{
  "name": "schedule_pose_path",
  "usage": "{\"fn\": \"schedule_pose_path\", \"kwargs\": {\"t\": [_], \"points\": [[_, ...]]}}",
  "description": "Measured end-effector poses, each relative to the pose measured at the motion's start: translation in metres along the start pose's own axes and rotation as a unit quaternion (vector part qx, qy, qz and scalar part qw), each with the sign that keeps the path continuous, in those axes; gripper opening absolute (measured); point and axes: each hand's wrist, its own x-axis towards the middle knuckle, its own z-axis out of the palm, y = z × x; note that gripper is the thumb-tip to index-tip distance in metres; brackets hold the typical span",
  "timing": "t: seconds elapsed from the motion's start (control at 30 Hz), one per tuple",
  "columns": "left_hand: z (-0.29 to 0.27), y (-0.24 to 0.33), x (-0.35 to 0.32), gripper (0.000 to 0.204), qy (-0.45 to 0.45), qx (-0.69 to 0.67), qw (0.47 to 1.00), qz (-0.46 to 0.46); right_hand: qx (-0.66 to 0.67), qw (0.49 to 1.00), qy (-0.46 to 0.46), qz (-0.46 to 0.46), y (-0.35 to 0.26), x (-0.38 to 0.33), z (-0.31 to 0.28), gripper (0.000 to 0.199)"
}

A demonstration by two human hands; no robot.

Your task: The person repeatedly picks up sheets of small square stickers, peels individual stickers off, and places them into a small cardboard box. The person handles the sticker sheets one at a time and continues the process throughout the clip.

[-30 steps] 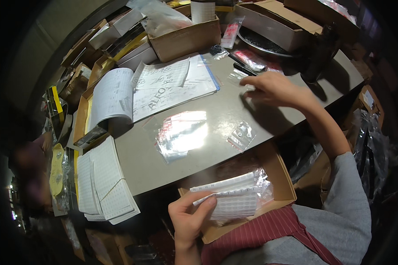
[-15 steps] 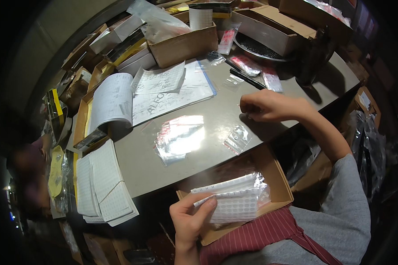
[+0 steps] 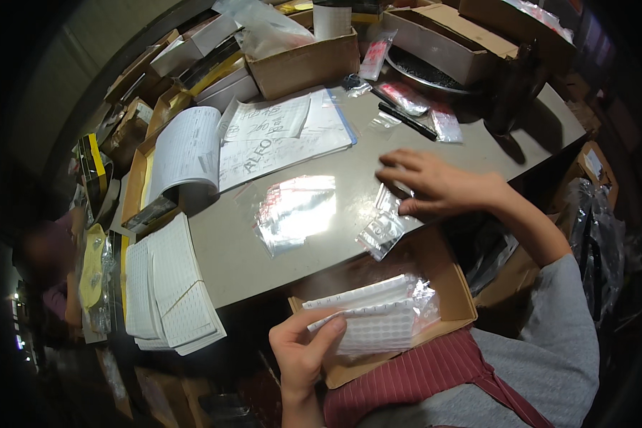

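Observation:
Over the cardboard box (image 3: 458,299) at my lap, my left hand (image 3: 308,346) is closed, its thumb and forefinger pinching a sheet of round stickers (image 3: 378,329). Another white sheet lies behind it in the box, beside clear plastic bags (image 3: 425,305). My right hand (image 3: 435,184) is above the table's near edge with its fingers spread and slightly blurred. Small clear zip bags (image 3: 382,232) with little parts in them lie under and beside its thumb; I cannot tell whether it touches them. Further left is a fanned pile of flat clear zip bags (image 3: 296,210), shining under the light.
Papers (image 3: 285,146) and a curled notepad (image 3: 185,150) cover the table's left part. White sheet stacks (image 3: 171,289) stand at the left edge. Black markers (image 3: 408,121), red-printed bags (image 3: 446,125) and a round tray of dark bits (image 3: 431,75) lie behind my right hand. Boxes (image 3: 303,64) line the back.
My right hand has opened from a closed pinch and come down toward the small zip bags, which sit slightly differently. The left hand keeps its pinch on the sticker sheet.

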Motion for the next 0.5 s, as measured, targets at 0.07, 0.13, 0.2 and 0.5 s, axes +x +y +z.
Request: {"fn": "schedule_pose_path", "kwargs": {"t": [0.07,0.13,0.2,0.5], "points": [[-0.001,0.001,0.0,0.018,-0.005,0.006,1.0,-0.004,0.06,0.996,-0.016,-0.06,-0.023,-0.009,0.014,0.057],[-0.001,0.003,0.0,0.018,-0.008,0.015,1.0,-0.013,0.142,0.983,-0.053,-0.102,-0.045,-0.014,0.015,0.055],[0.001,0.001,0.003,0.018,-0.028,0.053,0.998,0.015,0.228,0.961,-0.089,-0.126,-0.062,-0.02,0.006,0.047],[0.03,0.001,0.018,0.017,-0.073,0.231,0.95,0.196,0.251,0.954,0.053,-0.153,-0.11,0.004,0.0,0.039]]}}
